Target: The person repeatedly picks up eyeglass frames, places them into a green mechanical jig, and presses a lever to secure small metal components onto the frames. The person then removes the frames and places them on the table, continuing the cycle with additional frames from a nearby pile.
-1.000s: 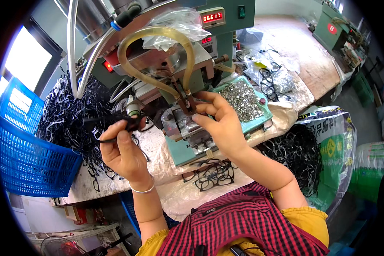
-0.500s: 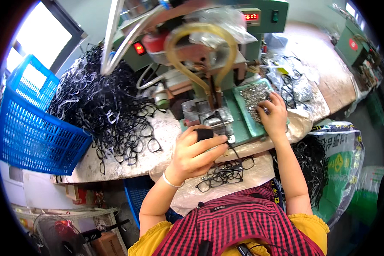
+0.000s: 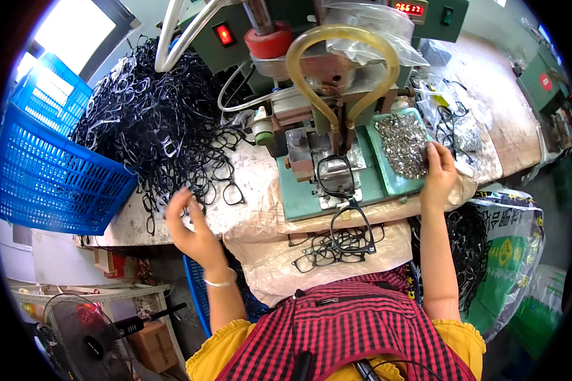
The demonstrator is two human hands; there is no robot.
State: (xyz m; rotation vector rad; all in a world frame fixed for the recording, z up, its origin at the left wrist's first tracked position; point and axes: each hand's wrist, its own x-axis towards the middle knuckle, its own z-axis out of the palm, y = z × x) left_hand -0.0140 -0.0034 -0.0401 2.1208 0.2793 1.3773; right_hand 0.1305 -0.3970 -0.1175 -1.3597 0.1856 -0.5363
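A black eyeglass frame [image 3: 370, 236] sits in the green press machine [image 3: 292, 197], one rim under the press head and the other hanging over the front edge. Neither hand touches it. My left hand [image 3: 196, 235] is open, thumb and fingers apart, at the near side of a large pile of black eyeglass frames [image 3: 152, 120]. My right hand [image 3: 440, 178] is at the right rim of a green tray [image 3: 397, 185] of small metal pieces [image 3: 401, 143]. Its fingertips are pressed together; whatever they hold is too small to make out.
Several more eyeglass frames [image 3: 324, 257] lie on brown paper [image 3: 267, 254] before me. A blue basket [image 3: 57, 178] leans at the left. A yellowish hose [image 3: 343, 32] loops over the press. A sack [image 3: 508, 254] with black frames stands at the right, a fan [image 3: 86, 336] at lower left.
My left hand has left the press, where an eyeglass frame now rests, and moved left towards the pile. My right hand has drawn from the metal pieces to the tray's right rim.
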